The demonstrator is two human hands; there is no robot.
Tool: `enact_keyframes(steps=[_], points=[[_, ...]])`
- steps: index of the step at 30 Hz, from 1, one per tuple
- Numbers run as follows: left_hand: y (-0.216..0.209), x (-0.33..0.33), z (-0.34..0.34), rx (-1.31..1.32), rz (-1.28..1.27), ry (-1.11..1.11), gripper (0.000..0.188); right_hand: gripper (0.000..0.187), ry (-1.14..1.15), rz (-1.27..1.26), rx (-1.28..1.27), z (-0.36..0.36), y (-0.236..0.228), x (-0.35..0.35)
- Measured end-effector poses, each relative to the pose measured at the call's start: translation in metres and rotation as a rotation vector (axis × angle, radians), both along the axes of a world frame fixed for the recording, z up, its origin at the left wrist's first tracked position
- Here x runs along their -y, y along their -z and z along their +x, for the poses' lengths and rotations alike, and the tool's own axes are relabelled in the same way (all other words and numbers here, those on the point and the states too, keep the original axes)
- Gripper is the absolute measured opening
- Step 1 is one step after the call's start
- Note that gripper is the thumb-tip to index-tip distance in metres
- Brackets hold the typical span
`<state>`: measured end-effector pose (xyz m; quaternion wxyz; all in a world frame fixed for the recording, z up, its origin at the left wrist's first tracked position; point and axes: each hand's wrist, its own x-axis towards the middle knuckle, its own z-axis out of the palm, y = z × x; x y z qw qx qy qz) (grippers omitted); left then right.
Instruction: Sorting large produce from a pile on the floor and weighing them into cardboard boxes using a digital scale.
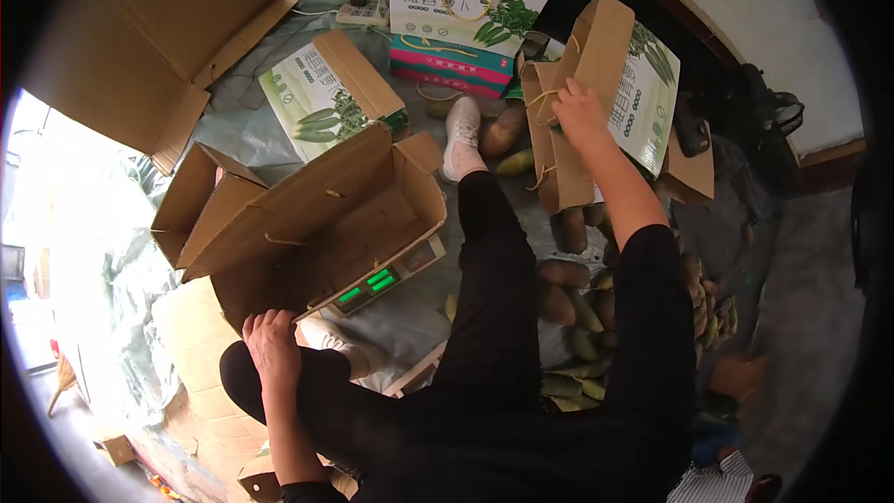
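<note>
My left hand (272, 346) grips the near corner of an open cardboard box (321, 196), its fingers curled over the rim. The box is brown inside, flaps up, and no contents show in the part I can see. Against its near side is a scale (396, 278) with a lit green display. Out to the right, my right hand (579, 115) closes on the flap of a printed radish carton (643, 102), which stands tilted with its brown flaps raised and yellow cord handles hanging. What lies inside that carton is hidden.
Long green radishes (582, 345) lie heaped on the floor at right, partly under my arm. A white-green carton (470, 0) sits on a pink-teal box (452, 65) at the back. Another printed carton (321, 98) lies behind the open box. A large cardboard sheet (158, 28) stands far left.
</note>
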<state>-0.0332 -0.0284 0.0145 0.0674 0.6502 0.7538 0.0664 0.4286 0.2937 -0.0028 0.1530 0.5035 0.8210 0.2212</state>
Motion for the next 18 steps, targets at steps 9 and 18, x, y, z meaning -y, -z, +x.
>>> enact_keyframes(steps=[9,18], points=[[0.001,0.0,-0.004,0.024,0.053,0.015,0.007,0.012,0.057,0.012,0.123,0.014,-0.067,0.013],[0.001,0.009,-0.011,0.027,-0.006,0.025,0.005,0.014,0.046,0.212,-0.557,0.02,-0.18,0.038]])
